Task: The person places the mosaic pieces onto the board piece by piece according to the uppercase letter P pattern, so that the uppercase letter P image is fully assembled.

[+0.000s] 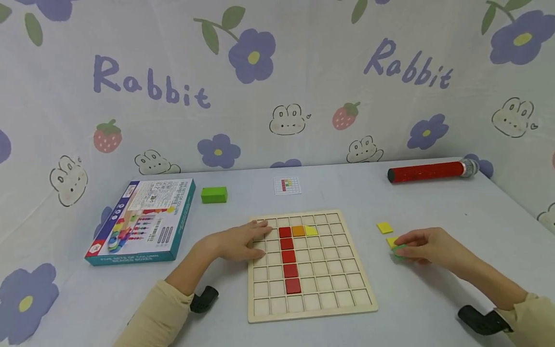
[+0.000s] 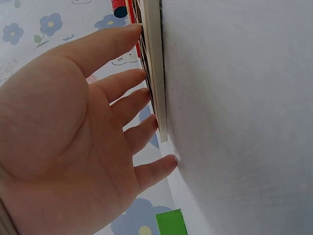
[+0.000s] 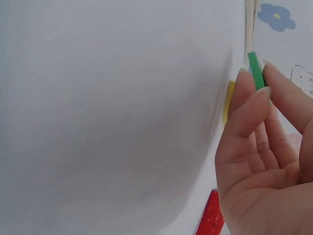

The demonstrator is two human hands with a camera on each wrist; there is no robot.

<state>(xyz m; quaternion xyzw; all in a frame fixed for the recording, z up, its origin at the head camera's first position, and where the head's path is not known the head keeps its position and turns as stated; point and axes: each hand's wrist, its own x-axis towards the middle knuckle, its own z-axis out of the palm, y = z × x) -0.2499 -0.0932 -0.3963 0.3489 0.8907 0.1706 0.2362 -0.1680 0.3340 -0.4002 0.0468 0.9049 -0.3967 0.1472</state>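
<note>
A wooden grid board (image 1: 327, 300) lies in front of me. Several red tiles (image 1: 290, 271) form a column on it, with an orange tile (image 1: 298, 231) and a yellow tile (image 1: 310, 231) beside the top one. My left hand (image 1: 236, 242) rests at the board's upper left edge, fingers spread and touching it; the left wrist view shows the palm (image 2: 73, 142). To the right of the board my right hand (image 1: 433, 249) pinches a green square tile (image 3: 256, 71) between thumb and fingers. Two loose yellow tiles lie near it, one farther off (image 1: 384, 228), one (image 1: 391, 241) partly hidden.
A small card with a coloured grid pattern (image 1: 287, 185) lies behind the board. At the left are a flat cardboard box (image 1: 145, 221) and a green block (image 1: 214, 195). A red tube with a silvery end (image 1: 429, 172) lies at the back right, before a patterned cloth.
</note>
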